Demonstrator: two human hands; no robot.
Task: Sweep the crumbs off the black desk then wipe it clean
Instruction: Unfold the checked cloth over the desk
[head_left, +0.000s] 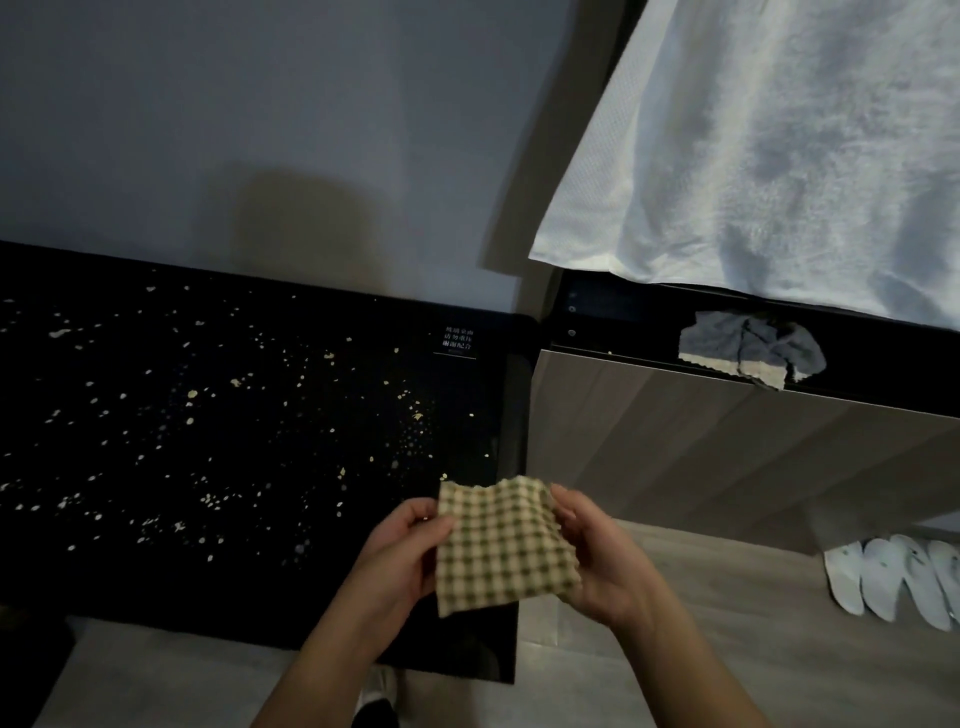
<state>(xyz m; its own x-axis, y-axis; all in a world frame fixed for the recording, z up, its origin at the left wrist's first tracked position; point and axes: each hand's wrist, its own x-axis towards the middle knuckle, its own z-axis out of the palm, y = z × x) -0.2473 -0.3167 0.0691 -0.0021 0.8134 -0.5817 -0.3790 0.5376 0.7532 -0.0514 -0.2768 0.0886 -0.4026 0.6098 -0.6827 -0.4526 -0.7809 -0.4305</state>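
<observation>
The black desk (156, 587) fills the left half of the view, against a grey wall. Pale crumbs (218, 415) are scattered over most of its top, densest towards the right side. A green and cream checked cloth (501, 545) is held above the desk's front right corner. My left hand (400, 551) pinches its left edge and my right hand (597, 556) grips its right edge. The cloth hangs spread between them, clear of the desk surface.
A bed with a white cover (779, 156) and wooden side panel (701, 447) stands right of the desk. A grey cloth (748, 345) lies on the bed frame ledge. White slippers (893, 582) sit on the floor at the right. A small white label (460, 340) marks the desk's back right corner.
</observation>
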